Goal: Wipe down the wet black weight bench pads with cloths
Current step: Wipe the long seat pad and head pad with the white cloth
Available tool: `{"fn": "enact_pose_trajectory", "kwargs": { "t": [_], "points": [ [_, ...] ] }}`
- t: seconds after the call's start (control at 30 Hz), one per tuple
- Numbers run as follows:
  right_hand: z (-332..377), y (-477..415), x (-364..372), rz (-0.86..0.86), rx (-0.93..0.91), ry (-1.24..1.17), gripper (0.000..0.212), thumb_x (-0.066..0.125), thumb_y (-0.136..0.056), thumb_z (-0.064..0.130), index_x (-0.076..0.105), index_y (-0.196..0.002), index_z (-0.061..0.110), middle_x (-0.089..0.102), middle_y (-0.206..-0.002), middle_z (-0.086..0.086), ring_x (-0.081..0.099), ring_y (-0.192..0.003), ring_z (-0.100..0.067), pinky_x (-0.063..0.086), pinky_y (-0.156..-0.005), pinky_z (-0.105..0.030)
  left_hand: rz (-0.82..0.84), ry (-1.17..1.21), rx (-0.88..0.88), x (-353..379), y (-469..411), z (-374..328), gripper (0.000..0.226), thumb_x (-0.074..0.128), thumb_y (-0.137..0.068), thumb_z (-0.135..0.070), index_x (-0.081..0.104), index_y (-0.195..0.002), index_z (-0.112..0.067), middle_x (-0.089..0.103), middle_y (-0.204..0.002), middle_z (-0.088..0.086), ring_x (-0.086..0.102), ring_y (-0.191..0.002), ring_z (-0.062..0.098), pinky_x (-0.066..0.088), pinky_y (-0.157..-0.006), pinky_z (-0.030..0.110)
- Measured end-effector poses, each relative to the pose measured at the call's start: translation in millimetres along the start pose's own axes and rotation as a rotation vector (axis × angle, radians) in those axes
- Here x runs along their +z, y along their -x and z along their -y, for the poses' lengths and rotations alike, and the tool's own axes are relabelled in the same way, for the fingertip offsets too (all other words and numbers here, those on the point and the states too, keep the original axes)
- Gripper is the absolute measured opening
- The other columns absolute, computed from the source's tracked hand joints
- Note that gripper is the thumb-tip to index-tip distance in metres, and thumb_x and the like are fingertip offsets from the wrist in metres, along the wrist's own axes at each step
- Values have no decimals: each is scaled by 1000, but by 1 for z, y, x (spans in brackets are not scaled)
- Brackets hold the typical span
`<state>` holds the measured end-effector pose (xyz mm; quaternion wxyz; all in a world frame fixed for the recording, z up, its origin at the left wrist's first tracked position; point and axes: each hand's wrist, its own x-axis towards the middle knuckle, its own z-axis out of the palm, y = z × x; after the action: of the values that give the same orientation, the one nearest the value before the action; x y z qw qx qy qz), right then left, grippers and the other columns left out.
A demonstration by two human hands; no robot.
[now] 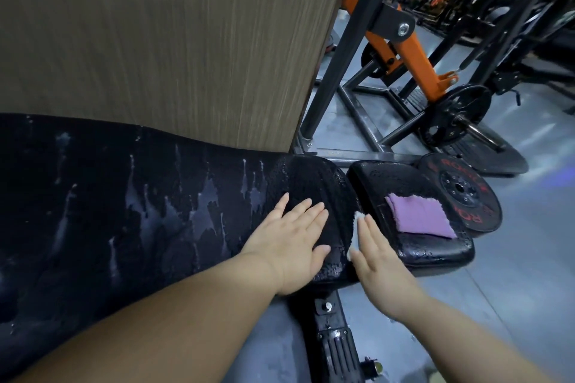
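The long black back pad (130,214) stretches from the left edge to the middle, streaked with water and foam. My left hand (292,242) lies flat on its right end, fingers straight and spread, over what looks like a dark cloth. My right hand (373,255) presses a white cloth (356,227) with straight fingers against the pad's end face, at the gap to the seat pad (435,253). The seat pad is beaded with water. A folded purple cloth (418,216) lies on it, untouched.
A wood-grain wall panel (171,40) stands close behind the bench. A black weight plate with red lettering (463,193) leans right of the seat pad. An orange and black machine frame (401,50) with a loaded plate (457,115) stands on the grey floor beyond. The bench's base (333,342) is below.
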<state>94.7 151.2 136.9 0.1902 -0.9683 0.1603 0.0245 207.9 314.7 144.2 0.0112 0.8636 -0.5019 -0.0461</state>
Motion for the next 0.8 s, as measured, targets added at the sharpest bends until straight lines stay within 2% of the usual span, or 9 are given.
{"fn": "enact_pose_trajectory", "kwargs": {
  "t": [0.07,0.2,0.37,0.43,0.53,0.8],
  "points": [
    [4,8,-1,24,43,-40,60,27,-103,32,-6,-152,20,-12,-159,8,-14,-144,-1,-3,-117,-19,-12,4,1,0,-1,0,64,13,-103,-47,-3,-156,-16,-9,-163,-3,-13,-149,14,-12,-119,45],
    [7,-18,-9,23,25,105,60,26,-104,30,-3,-153,15,-8,-160,3,-11,-147,-11,-5,-116,-21,-18,22,3,0,-2,0,64,14,-103,-47,-2,-156,-15,-7,-164,-2,-12,-149,14,-10,-120,46],
    [20,-100,-18,83,6,153,58,27,-104,26,0,-153,11,-3,-161,-4,-8,-148,-18,-6,-117,-28,-23,21,7,0,-2,-1,64,15,-103,-47,-1,-156,-15,-6,-164,-2,-12,-149,14,-10,-120,46],
    [25,-136,-21,83,28,149,57,27,-104,26,3,-153,9,-1,-161,-7,-6,-148,-20,-3,-119,-32,-21,16,6,-1,-1,-1,64,15,-103,-47,-1,-156,-15,-7,-164,-2,-12,-149,14,-11,-120,46],
    [28,-170,-28,85,69,74,55,28,-104,25,10,-153,8,5,-161,-7,3,-148,-19,3,-118,-30,-7,19,6,-2,-2,-1,64,15,-103,-47,-2,-156,-15,-7,-164,-2,-13,-149,14,-12,-119,46],
    [9,-136,-22,40,43,-25,57,32,-103,27,10,-154,13,3,-161,-2,-1,-148,-13,-2,-118,-26,-9,-6,-2,1,-3,0,63,14,-103,-46,-2,-156,-15,-7,-164,-2,-12,-149,14,-13,-119,45]
  ]
}}
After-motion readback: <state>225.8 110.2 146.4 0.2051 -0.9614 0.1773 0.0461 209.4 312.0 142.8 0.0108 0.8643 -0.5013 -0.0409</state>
